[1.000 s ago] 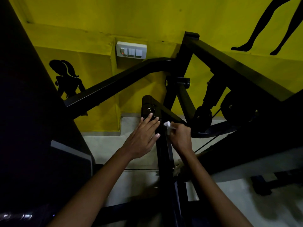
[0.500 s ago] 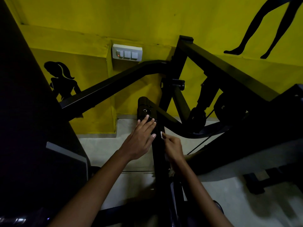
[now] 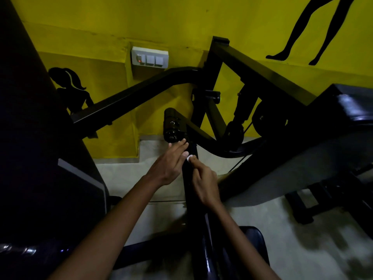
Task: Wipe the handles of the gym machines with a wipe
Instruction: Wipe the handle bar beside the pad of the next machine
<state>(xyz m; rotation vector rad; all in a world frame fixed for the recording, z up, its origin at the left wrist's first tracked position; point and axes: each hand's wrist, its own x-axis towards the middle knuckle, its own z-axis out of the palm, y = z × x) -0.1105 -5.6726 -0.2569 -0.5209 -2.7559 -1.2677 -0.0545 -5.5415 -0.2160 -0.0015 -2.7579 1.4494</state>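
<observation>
The left hand (image 3: 168, 166) reaches forward with its fingers straight and close together, the fingertips resting against the lower end of a short black cylindrical handle (image 3: 171, 126) that caps the top of a black upright metal post (image 3: 190, 184) of the gym machine. The right hand (image 3: 203, 183) lies along the right side of that post, its fingers curled and pinching a small white wipe (image 3: 189, 158) against the post just below the handle; only a small bit of the wipe shows past the fingertips, touching or just beside the left hand's little finger. Both bare forearms come up from the bottom of the view, one on each side of the post. Behind the handle, black angled frame bars (image 3: 141, 89) cross in front of a yellow painted wall (image 3: 181, 23), which carries a white switch plate with three rockers (image 3: 149, 59) and black silhouette figures, one at the left (image 3: 70, 87) and a pair of legs at the upper right (image 3: 302, 31). A black round pulley (image 3: 270, 120) sits to the right of the frame. The pale grey concrete floor (image 3: 121, 174) lies below, dimly lit.
</observation>
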